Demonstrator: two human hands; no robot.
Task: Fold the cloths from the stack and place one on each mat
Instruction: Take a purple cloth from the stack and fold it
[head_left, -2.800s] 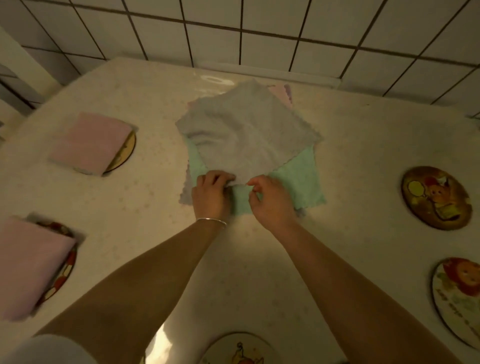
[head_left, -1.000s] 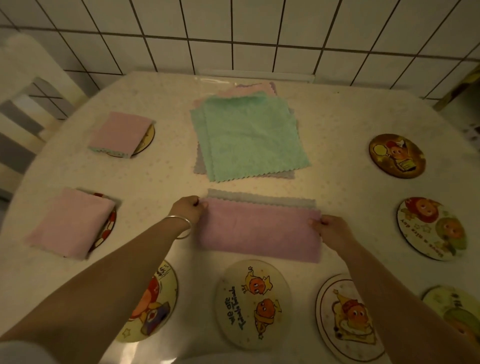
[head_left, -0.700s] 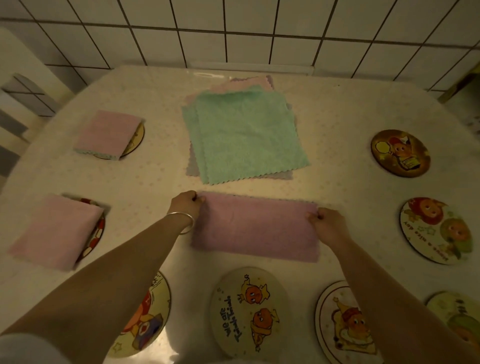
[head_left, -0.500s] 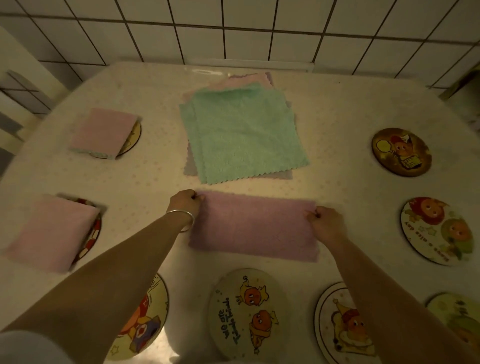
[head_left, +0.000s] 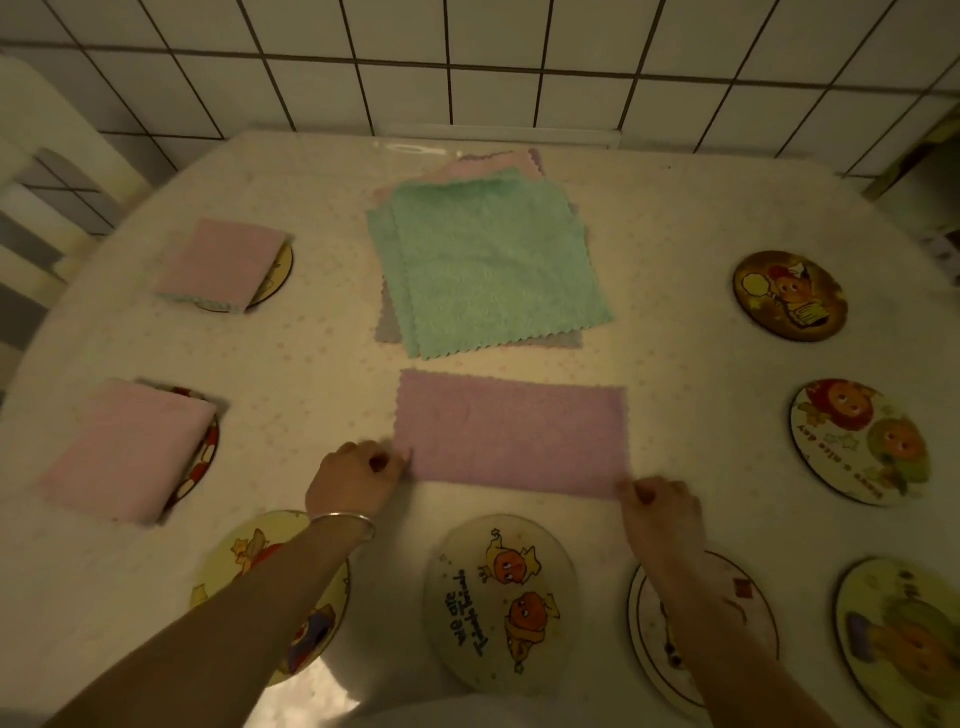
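Note:
A lilac cloth (head_left: 511, 434), folded once into a long rectangle, lies flat in front of the stack (head_left: 488, 265), whose top cloth is green. My left hand (head_left: 353, 480) pinches the lilac cloth's near-left corner. My right hand (head_left: 660, 512) pinches its near-right corner. Two folded pink cloths sit on mats at the left: one far (head_left: 221, 262), one nearer (head_left: 127, 449). Bare round picture mats lie along the near edge (head_left: 498, 603) and the right side (head_left: 789, 296).
The table (head_left: 675, 249) has a pale dotted cover and backs onto a white tiled wall (head_left: 467, 62). A white chair back (head_left: 47, 171) stands at the far left. More mats sit at the near left (head_left: 280, 597), near right (head_left: 906, 634) and right (head_left: 860, 441).
The cloth came off the stack and was folded in half. Both hands slid from its far corners to its near corners in the last half second.

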